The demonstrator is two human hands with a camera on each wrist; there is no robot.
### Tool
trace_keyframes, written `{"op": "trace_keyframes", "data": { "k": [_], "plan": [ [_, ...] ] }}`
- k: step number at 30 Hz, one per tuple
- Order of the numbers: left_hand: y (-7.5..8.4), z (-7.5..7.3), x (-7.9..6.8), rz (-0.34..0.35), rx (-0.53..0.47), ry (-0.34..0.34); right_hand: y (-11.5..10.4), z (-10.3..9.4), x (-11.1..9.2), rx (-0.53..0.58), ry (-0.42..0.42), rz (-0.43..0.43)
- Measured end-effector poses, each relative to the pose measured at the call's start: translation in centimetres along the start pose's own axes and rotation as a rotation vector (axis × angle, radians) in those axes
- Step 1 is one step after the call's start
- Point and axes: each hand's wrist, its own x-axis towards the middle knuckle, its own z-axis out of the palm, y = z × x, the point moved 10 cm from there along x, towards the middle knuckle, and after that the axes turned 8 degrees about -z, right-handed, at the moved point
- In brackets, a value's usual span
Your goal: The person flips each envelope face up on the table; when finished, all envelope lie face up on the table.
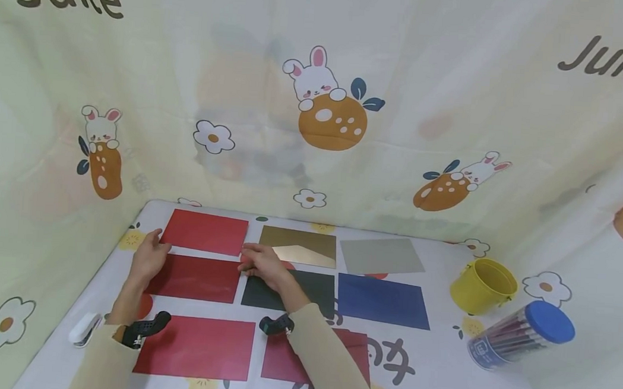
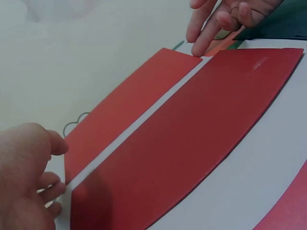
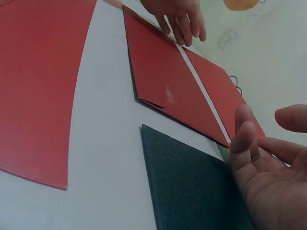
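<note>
Two flat red rectangular cards lie one behind the other at the back left: a brighter far card (image 1: 205,232) and a darker near card (image 1: 196,278), with a thin white strip between them. At their left ends my left hand (image 1: 149,257) has its fingertips close to the edges, thumb apart from the fingers. Opposite, my right hand (image 1: 264,263) is by their right ends, fingers loosely bent; the right wrist view shows its palm (image 3: 273,177) with nothing gripped. A dark green card (image 1: 289,289) lies partly under the right forearm in the head view.
Also laid out are a gold card (image 1: 297,245), a grey card (image 1: 382,256), a blue card (image 1: 383,301) and two pinkish-red cards nearer me, one at left (image 1: 195,347). A yellow bucket (image 1: 484,286) and a blue-lidded jar of pens (image 1: 519,336) stand right; a white stapler (image 1: 85,329) lies left.
</note>
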Motion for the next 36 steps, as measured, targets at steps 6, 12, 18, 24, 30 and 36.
{"op": "trace_keyframes", "data": {
  "k": [6, 12, 18, 24, 30, 36],
  "plan": [
    [-0.5, 0.1, -0.1, 0.019, 0.001, -0.011, 0.2, 0.1, 0.1, 0.001, 0.001, 0.003],
    [-0.4, -0.1, 0.1, 0.036, 0.024, -0.039, 0.1, 0.1, 0.1, 0.013, -0.007, 0.009],
    [-0.8, 0.0, 0.4, 0.035, -0.029, -0.069, 0.1, 0.0, 0.0, 0.008, -0.007, 0.006],
    [-1.2, -1.8, 0.0, 0.038, -0.089, 0.074, 0.1, -0.6, -0.2, 0.002, 0.02, 0.008],
    [-1.6, -3.1, -0.7, 0.04, -0.079, 0.2, 0.1, -1.1, -0.4, -0.01, 0.038, 0.015],
    [-2.0, -2.9, -0.8, 0.027, -0.098, 0.142, -0.2, -1.7, -0.3, -0.033, 0.05, -0.002]
  ]
}}
